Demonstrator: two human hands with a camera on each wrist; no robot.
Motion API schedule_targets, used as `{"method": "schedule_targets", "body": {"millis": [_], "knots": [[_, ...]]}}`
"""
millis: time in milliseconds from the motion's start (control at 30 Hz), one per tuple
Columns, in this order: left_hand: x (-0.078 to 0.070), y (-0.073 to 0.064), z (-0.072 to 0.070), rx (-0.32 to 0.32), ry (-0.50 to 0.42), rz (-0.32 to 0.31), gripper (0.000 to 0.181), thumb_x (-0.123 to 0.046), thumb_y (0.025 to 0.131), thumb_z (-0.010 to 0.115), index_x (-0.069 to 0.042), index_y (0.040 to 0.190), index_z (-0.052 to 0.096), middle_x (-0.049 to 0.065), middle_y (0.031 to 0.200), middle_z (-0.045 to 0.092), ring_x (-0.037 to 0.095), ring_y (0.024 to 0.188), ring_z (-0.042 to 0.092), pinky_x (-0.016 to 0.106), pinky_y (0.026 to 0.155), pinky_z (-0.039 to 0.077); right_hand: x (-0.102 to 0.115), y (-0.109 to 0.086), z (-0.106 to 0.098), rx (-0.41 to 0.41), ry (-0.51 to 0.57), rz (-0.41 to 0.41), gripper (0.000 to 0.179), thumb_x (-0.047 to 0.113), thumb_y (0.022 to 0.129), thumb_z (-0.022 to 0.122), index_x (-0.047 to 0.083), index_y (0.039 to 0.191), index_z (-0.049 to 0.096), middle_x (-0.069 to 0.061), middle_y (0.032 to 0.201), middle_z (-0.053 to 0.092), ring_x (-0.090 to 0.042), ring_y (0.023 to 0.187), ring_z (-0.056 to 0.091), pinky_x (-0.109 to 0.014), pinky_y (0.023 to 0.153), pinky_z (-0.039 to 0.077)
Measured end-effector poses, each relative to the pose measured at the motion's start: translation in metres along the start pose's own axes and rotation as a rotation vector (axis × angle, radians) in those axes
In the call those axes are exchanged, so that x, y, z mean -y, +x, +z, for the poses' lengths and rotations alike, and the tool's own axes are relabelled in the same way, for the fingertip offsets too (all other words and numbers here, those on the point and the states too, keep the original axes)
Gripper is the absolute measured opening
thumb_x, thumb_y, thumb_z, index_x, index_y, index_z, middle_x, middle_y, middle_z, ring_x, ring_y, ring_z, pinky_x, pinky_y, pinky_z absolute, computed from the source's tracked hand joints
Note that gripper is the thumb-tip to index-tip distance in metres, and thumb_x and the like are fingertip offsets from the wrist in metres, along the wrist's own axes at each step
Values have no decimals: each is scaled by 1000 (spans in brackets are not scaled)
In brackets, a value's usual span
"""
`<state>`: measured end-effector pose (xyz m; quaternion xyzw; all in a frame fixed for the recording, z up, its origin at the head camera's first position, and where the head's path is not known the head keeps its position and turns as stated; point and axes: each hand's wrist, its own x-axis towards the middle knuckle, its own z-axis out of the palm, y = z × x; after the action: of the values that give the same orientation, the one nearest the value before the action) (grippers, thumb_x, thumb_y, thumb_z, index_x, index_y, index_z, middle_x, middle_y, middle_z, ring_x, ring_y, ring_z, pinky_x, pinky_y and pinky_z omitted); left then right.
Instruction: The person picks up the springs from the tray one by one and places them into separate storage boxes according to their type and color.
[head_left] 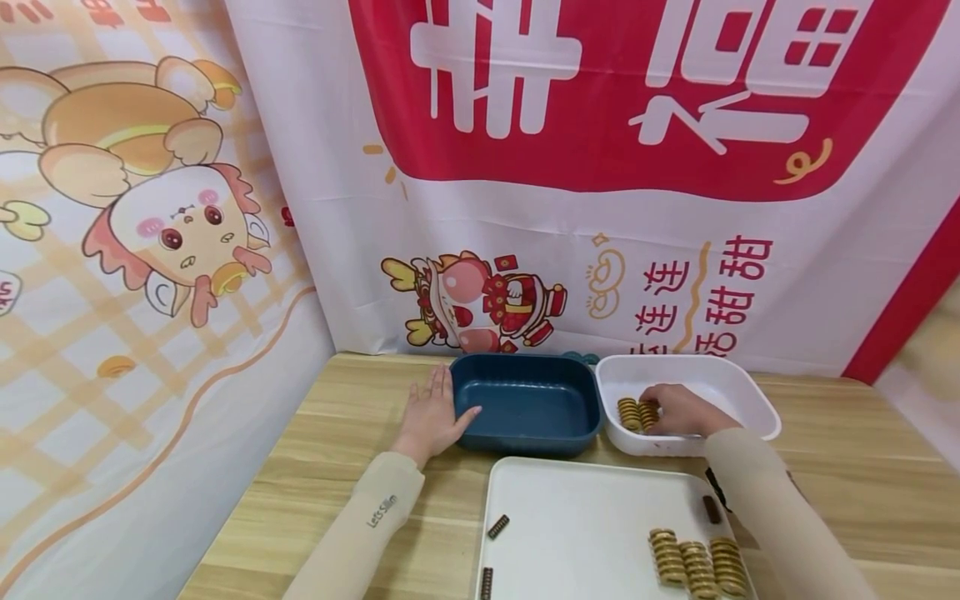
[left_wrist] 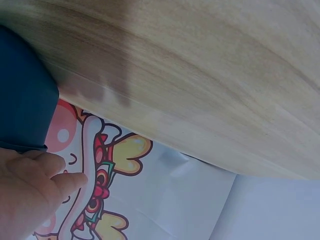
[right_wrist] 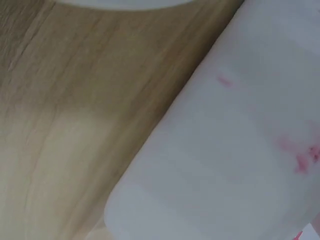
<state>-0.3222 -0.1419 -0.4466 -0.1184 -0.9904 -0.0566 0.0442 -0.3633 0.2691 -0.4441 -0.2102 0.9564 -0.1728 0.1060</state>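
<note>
My left hand (head_left: pixel 435 417) rests along the left side of a dark blue bin (head_left: pixel 527 448), fingers straight and thumb over the rim. In the left wrist view, this hand (left_wrist: pixel 30 195) lies at the edge of the bin (left_wrist: pixel 25 95). My right hand (head_left: pixel 678 410) reaches down into a white bin (head_left: pixel 738 400), gripping a stack of round sandwich cookies (head_left: pixel 648 413) near its left end. Another cookie stack (head_left: pixel 628 414) lies right beside it. From the right wrist, only the white bin's outer wall (right_wrist: pixel 215 135) shows; hand and cookies are out of that view.
A white tray (head_left: pixel 577 508) lies in front of the bins. It bears several cookie stacks (head_left: pixel 697 570) at the right, a dark brown bar (head_left: pixel 712 509), and small dark ridged pieces (head_left: pixel 498 527) at the left. A printed cloth (head_left: pixel 465 217) hangs behind the wooden table (head_left: pixel 300 467).
</note>
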Motion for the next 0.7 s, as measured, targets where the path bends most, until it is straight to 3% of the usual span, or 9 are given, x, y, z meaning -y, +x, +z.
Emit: {"method": "schedule_targets", "body": {"millis": [233,533,700], "knots": [[0,1,1,-1,1,9,86,-56,96,40,11,145,23,24,153,22,35,142,19,57,110,19,4,-3,2,4,-19,27,49,20,74,80,-4,114,63,-10,101,65,-23,88,56,-50,88,46],[0,1,-1,-5,6,11,87,-59,96,38,10,146,22,23,154,21,34,142,19,56,111,17,4,-5,1,-12,11,44,55,19,74,80,-6,119,60,-17,111,63,-30,99,57,-55,92,43],[1,0,-1,-6,18,10,88,-61,95,35,10,146,22,23,154,21,33,142,19,55,111,18,4,-4,-3,-42,15,10,57,20,71,82,-7,116,61,-17,107,65,-32,99,59,-54,92,43]]}}
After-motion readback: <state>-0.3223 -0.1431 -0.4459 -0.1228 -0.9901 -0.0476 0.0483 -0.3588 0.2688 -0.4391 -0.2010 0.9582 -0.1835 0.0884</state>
